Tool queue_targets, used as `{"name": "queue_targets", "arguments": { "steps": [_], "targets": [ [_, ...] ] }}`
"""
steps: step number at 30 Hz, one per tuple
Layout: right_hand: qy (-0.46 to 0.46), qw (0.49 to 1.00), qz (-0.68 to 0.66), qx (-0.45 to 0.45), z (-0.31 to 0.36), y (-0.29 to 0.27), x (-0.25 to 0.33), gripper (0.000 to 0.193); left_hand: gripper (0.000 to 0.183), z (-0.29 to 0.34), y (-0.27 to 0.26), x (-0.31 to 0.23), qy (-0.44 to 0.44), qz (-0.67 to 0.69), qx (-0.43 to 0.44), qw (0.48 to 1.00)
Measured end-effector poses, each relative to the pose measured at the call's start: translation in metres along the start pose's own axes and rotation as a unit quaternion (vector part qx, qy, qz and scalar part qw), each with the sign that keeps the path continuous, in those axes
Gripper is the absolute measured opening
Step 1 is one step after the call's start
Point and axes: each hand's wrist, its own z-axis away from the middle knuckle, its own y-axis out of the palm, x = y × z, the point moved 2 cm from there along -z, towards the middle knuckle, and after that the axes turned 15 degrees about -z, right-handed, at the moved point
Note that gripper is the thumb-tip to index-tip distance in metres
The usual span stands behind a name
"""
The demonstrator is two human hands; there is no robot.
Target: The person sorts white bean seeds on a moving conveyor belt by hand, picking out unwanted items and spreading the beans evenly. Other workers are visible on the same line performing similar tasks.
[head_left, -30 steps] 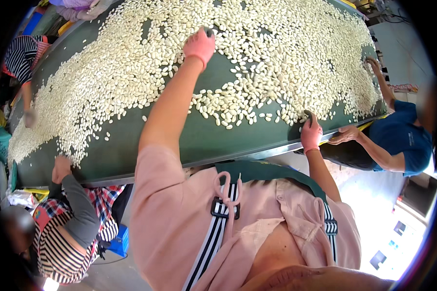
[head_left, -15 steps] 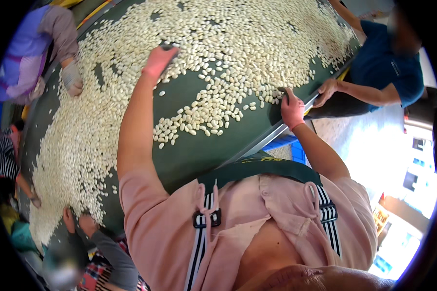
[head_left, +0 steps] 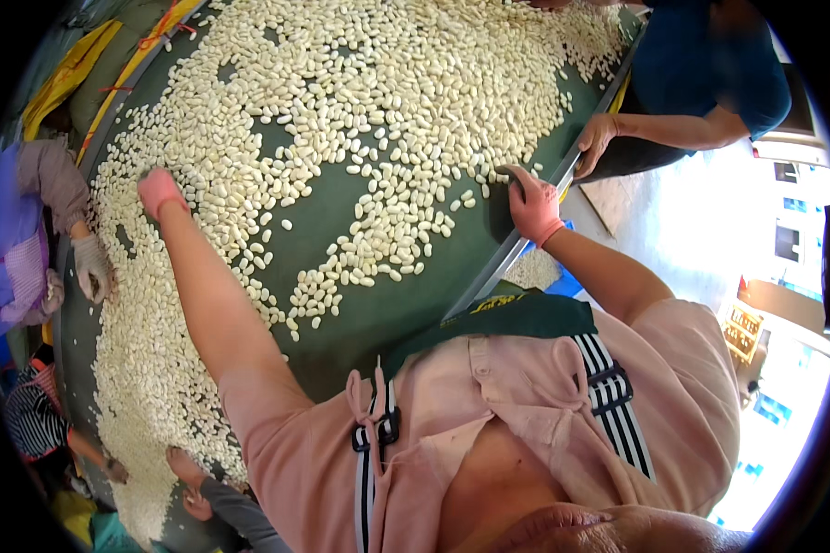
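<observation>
Large white beans (head_left: 406, 120) lie spread over a dark green, belt-like table surface (head_left: 318, 207). My left arm stretches far out to the left, and my left hand (head_left: 161, 192) is down among the beans. It wears a pink glove with a dark palm side; its fingers are hidden, so I cannot tell how they are bent. My right hand (head_left: 535, 207), gloved the same way, rests beside the table's metal edge (head_left: 498, 275). Its dark fingertips and thumb show apart, close to the nearest beans, with nothing visible in them.
At the right, a co-worker's bare hand (head_left: 598, 138) touches the metal edge near mine. Across on the left is another person's gloved hand (head_left: 92, 267), and further hands (head_left: 186, 468) reach in at lower left. Blue containers (head_left: 563, 284) with pale contents stand below the edge.
My left hand has swung left across the beans, away from the bare green patch. My right hand stays beside the edge. The whole view has shifted, and the co-worker at right has leaned.
</observation>
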Motion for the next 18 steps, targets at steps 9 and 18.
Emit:
{"name": "queue_targets", "arguments": {
  "steps": [9,18],
  "targets": [
    [0.037,0.999,-0.014,0.004,0.013,0.010,0.019,0.028,0.032,0.160,0.125,-0.116,0.155,-0.111,0.435,0.880],
    [0.028,0.999,0.015,0.037,0.025,0.019,0.041,0.025,0.038,0.061,-0.071,0.066,0.133,-0.263,-0.007,0.956]
  ]
}}
